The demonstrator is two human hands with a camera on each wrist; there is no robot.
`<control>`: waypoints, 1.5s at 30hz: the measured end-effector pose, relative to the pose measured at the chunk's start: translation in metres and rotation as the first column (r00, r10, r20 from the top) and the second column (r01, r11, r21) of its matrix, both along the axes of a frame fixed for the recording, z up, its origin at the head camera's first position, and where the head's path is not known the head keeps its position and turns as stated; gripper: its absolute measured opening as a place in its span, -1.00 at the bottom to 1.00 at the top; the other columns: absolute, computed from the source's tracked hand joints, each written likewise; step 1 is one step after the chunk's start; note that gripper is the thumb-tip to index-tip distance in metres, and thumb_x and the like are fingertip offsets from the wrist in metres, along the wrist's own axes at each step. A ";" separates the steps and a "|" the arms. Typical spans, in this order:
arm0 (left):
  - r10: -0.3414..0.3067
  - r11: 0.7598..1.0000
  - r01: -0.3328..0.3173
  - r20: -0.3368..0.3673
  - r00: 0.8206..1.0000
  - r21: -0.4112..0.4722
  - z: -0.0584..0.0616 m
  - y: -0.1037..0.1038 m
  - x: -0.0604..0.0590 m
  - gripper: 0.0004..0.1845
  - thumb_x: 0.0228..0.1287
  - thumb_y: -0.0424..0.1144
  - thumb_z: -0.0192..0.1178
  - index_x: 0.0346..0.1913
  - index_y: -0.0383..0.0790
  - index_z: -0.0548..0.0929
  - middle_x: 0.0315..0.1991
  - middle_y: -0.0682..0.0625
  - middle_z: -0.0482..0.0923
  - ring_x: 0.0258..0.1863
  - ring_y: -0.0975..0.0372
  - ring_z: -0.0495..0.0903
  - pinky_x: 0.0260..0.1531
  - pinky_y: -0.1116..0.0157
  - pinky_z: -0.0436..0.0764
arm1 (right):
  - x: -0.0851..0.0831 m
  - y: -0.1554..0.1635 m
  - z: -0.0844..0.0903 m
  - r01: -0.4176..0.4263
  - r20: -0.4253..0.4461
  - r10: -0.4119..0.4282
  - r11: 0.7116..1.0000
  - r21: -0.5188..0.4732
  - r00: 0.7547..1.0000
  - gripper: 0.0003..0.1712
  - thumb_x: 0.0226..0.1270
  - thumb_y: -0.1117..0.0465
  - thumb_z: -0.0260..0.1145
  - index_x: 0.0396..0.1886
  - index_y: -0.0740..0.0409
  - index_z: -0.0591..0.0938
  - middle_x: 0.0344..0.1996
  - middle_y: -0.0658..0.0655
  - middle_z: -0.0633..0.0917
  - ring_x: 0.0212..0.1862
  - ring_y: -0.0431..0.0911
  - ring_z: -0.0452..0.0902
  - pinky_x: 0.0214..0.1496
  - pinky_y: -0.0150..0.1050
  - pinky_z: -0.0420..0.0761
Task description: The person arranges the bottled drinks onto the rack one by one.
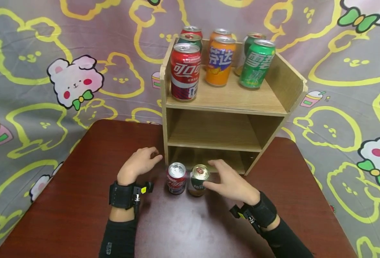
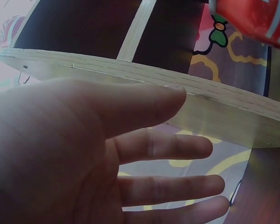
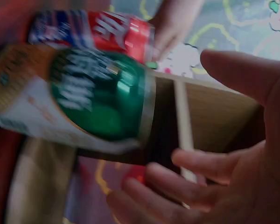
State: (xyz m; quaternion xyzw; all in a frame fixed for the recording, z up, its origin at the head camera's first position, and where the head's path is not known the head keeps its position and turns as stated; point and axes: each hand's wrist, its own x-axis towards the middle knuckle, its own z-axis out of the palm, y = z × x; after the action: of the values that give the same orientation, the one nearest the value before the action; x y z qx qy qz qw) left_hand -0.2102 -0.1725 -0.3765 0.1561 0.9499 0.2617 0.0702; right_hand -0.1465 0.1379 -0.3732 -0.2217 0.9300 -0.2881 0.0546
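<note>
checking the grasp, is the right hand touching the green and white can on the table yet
Cannot tell. In the head view the right hand has its thumb at the green and white can; the blurred right wrist view shows open fingers near it, no clear contact.

Black sleeves, black wrist straps (yellow-tagged)

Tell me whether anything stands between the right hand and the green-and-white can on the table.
Nothing visible does. The right hand is open just right of the green-and-white can, its thumb near or at the can's side. The red can stands on the can's far side, toward the left hand.
</note>
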 end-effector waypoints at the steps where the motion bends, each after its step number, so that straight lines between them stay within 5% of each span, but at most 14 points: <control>1: -0.001 1.000 0.001 0.002 1.000 0.002 -0.001 0.000 0.000 -0.63 0.39 -0.10 0.04 0.02 -0.36 0.56 -0.09 -0.23 0.58 -0.10 -0.03 0.56 -0.13 0.01 0.51 | 0.000 -0.004 -0.005 0.022 0.002 -0.022 1.000 0.000 1.000 -0.12 0.15 -0.15 0.37 0.32 0.24 0.31 0.21 0.19 0.40 0.24 0.03 0.33 0.17 -0.01 0.40; 8: -0.004 1.000 0.004 -0.008 1.000 0.000 -0.005 -0.002 -0.001 -0.62 0.39 -0.10 0.05 0.03 -0.36 0.56 -0.10 -0.22 0.59 -0.09 -0.03 0.56 -0.13 0.01 0.51 | 0.001 -0.033 -0.025 0.121 -0.046 -0.118 0.991 0.060 0.992 0.07 -0.07 -0.15 0.50 0.34 0.29 0.26 0.13 0.25 0.43 0.07 0.04 0.43 -0.01 -0.07 0.51; 16: 0.005 1.000 -0.005 0.003 1.000 -0.001 -0.004 -0.003 -0.001 -0.63 0.39 -0.10 0.06 0.03 -0.36 0.56 -0.10 -0.23 0.59 -0.09 -0.05 0.56 -0.12 0.01 0.51 | 0.003 -0.049 -0.043 0.204 -0.177 -0.190 0.977 0.063 0.966 -0.04 0.03 -0.05 0.44 0.32 0.35 0.26 -0.01 0.27 0.48 -0.08 0.06 0.51 -0.22 -0.04 0.58; 25: 0.015 1.000 -0.015 0.008 1.000 -0.005 -0.005 -0.003 -0.002 -0.63 0.38 -0.09 0.06 0.02 -0.33 0.57 -0.10 -0.22 0.59 -0.10 -0.03 0.57 -0.13 0.01 0.51 | -0.004 -0.059 -0.056 0.284 -0.307 -0.251 0.956 0.067 0.918 -0.03 -0.05 -0.14 0.47 0.25 0.33 0.34 -0.04 0.29 0.51 -0.21 0.14 0.58 -0.38 0.03 0.59; 33: 0.012 1.000 -0.012 0.006 1.000 -0.009 -0.004 -0.001 -0.004 -0.63 0.39 -0.10 0.05 0.01 -0.34 0.57 -0.10 -0.23 0.59 -0.09 -0.04 0.56 -0.12 0.01 0.51 | -0.011 -0.060 -0.063 0.301 -0.473 -0.237 0.952 0.063 0.849 -0.15 -0.19 -0.23 0.53 -0.05 0.27 0.47 -0.32 0.17 0.53 -0.46 0.03 0.59 -0.58 -0.07 0.57; 45: 0.011 1.000 -0.011 0.015 1.000 -0.014 -0.008 0.001 -0.005 -0.62 0.38 -0.10 0.07 0.03 -0.36 0.56 -0.12 -0.21 0.60 -0.15 0.00 0.57 -0.16 0.02 0.52 | -0.012 -0.043 -0.055 0.204 -0.473 -0.161 0.978 0.041 0.866 -0.25 -0.20 -0.12 0.54 -0.07 0.21 0.49 -0.38 0.09 0.52 -0.50 -0.05 0.51 -0.61 -0.17 0.52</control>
State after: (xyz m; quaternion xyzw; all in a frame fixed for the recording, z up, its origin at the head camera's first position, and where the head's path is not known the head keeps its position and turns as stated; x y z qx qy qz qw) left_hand -0.2152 -0.1712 -0.3846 0.1483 0.9520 0.2565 0.0770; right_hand -0.1580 0.0951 -0.4280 -0.1927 0.9445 -0.1881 -0.1884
